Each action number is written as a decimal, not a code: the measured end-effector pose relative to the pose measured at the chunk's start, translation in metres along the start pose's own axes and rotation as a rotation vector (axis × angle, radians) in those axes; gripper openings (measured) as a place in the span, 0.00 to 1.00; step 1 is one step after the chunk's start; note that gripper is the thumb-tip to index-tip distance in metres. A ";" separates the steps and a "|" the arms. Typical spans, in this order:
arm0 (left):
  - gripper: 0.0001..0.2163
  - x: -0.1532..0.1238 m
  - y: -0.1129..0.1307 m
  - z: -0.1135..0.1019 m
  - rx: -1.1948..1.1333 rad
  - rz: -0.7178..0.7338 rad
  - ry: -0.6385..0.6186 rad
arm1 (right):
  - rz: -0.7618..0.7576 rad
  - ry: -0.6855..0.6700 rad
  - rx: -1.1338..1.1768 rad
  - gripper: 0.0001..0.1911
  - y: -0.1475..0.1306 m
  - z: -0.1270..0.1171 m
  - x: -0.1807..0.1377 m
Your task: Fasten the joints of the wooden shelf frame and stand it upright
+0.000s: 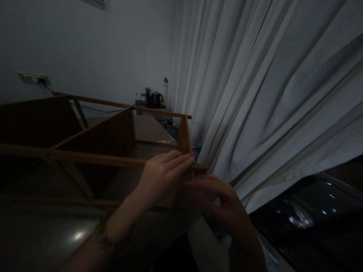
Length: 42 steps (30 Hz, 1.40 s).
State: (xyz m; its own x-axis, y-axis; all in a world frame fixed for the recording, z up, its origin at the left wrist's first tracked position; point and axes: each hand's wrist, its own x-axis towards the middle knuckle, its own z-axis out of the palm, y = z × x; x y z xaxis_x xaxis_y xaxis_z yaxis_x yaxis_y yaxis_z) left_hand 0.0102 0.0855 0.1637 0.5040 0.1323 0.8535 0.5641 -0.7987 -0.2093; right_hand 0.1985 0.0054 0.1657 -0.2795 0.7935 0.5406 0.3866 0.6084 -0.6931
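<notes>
A wooden shelf frame (93,158) with slanted dividers stands on a dark surface in front of me. My left hand (163,177) rests on the frame's front rail near its right corner, fingers stretched out and lying together along the wood. My right hand (219,202) sits just below and to the right of that corner, fingers bent towards it. A thin pale sliver (193,176), too small to name, shows between the two hands. A bracelet (103,238) circles my left wrist.
Pale curtains (269,94) hang along the right side. A dark glossy surface (312,219) lies at lower right. A kettle and a pot (153,99) stand on a small table in the far corner. A wall socket (34,78) is at left.
</notes>
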 end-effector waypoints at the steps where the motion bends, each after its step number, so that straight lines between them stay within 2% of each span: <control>1: 0.10 0.000 0.000 0.000 -0.004 0.000 0.006 | -0.009 -0.021 0.001 0.12 0.000 -0.001 0.000; 8: 0.11 -0.001 -0.001 0.000 -0.020 0.001 -0.006 | -0.114 -0.156 -0.057 0.16 -0.001 -0.012 0.006; 14: 0.13 0.000 0.000 0.001 -0.002 -0.005 0.015 | -0.198 -0.130 -0.177 0.08 -0.002 -0.017 0.013; 18: 0.12 0.001 0.000 0.000 -0.009 -0.003 0.016 | -0.241 -0.084 -0.233 0.08 -0.003 -0.016 0.014; 24: 0.12 0.000 0.000 0.001 -0.027 -0.018 0.014 | -0.288 0.069 -0.324 0.07 -0.002 -0.006 0.013; 35: 0.10 0.000 0.001 0.001 -0.023 -0.007 0.027 | -0.381 0.240 -0.310 0.07 0.002 0.016 0.017; 42: 0.11 0.000 0.001 0.002 0.014 -0.011 0.020 | -0.411 0.538 -0.378 0.09 0.007 0.043 0.013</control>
State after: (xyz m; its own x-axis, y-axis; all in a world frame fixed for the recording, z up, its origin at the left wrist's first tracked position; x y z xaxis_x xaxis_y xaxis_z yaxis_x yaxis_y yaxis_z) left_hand 0.0116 0.0862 0.1624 0.4845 0.1289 0.8652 0.5786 -0.7890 -0.2064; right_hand 0.1599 0.0212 0.1472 -0.0380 0.3296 0.9434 0.6444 0.7296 -0.2290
